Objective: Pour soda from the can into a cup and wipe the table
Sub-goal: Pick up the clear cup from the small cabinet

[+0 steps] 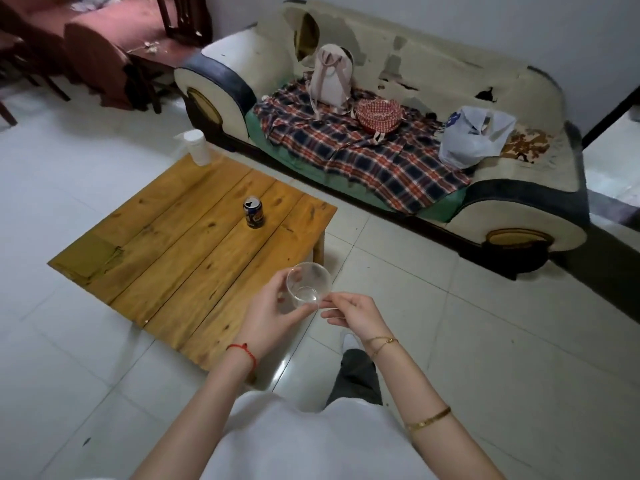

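Hands meet just past the near corner of the tabletop [180, 237], out over the white floor. The left hand [273, 315] holds a clear cup [309, 285]; its fingers [277, 285] curl round the far side and the thumb comes under the bottom. The cup is tipped so its open mouth faces up toward the camera, and it looks empty. The right hand [356, 315] is just right of the cup. Its thumb and first finger are pressed together in a pinch at the cup's bottom edge, and they seem to touch it. I cannot tell if they hold something small. The other fingers of that hand are loosely bent.

The can [254, 213] stands upright on the tabletop, well beyond the fingers and a bit to their left. Its top looks open. A white tub [196, 147] stands at the far corner of the tabletop, much farther from the fingers than the can. A greenish patch [93, 254] lies at the left corner, far to the left of the fingers.

Behind the tabletop is a worn sofa [450, 81] with a checked blanket [363, 157], a pale backpack [329, 77], a red hat [379, 114] and a plastic bag [474, 135] on it.
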